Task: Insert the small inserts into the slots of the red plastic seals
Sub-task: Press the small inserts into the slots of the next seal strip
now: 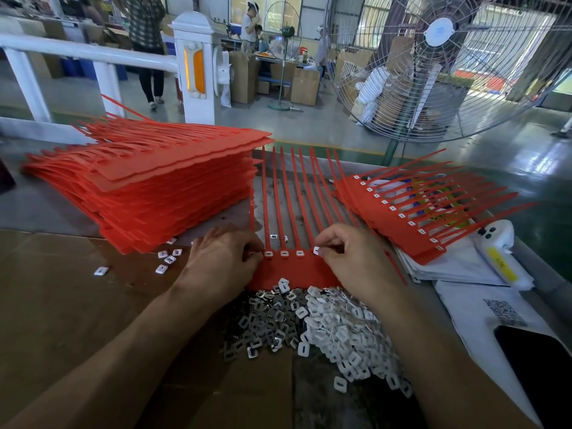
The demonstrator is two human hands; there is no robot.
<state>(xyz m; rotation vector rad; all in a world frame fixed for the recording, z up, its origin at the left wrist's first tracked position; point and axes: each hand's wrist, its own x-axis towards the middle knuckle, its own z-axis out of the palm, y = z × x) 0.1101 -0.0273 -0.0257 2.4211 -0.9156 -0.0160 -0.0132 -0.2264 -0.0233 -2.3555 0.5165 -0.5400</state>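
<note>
Red plastic seals (291,269) lie flat on the desk (216,218) between both hands, straps fanned away. Three slots already hold inserts. Right hand (353,258), knuckles up, pinches a white insert (316,250) at the next slot; left hand (226,258) curls over the strip's left end. Loose inserts (309,323) are heaped just below, a tall stack of seals (148,184) behind.

Standing fan (439,69) (behind bench), white railing (93,54), cardboard sheet (62,298)

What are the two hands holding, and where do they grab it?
The right hand pinches a small white insert by its edge over the red seal strip. The left hand grips that strip's left end.
</note>
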